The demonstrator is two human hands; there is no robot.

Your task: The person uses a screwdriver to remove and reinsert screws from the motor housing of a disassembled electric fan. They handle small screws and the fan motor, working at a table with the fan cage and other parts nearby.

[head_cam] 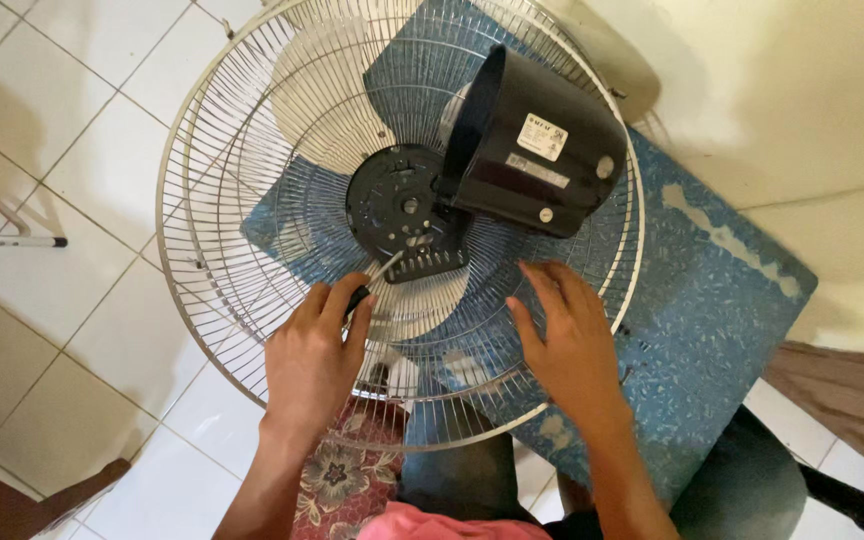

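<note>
Fingers of left hand (314, 352) around screwdriver (370, 284); right hand (572, 340) on fan grille (252, 330).

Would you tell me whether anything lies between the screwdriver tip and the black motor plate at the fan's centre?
Nothing visible does. The left hand holds the screwdriver with its tip already at the lower edge of the black motor plate; the loose black motor cover sits off to the right.
</note>
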